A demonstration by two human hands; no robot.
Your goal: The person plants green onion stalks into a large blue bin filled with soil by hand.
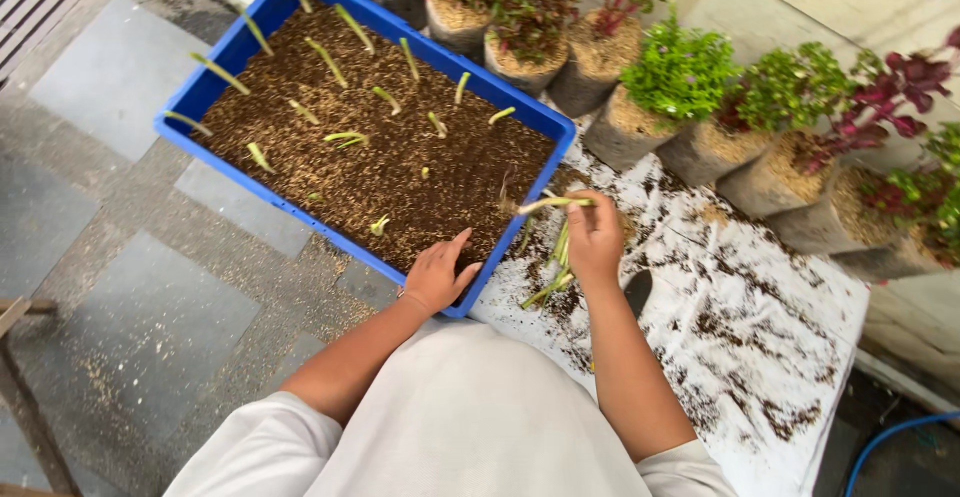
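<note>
- Pale green cuttings (556,247): bunch held just off the near right corner of the blue tray (235,52), over the soil-strewn white sheet (780,287).
- Right hand (594,235): fingers closed round the bunch, one stem pointing toward the tray.
- Left hand (438,274): open, holding nothing, palm on the tray's near rim, fingertips at the soil (400,172).
- Cuttings already stand planted in the soil.
- Potted plants (680,82) line the far side.

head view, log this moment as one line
left hand: rests on blue tray rim | right hand: holds pale green cuttings | soil-strewn white sheet underneath
</note>
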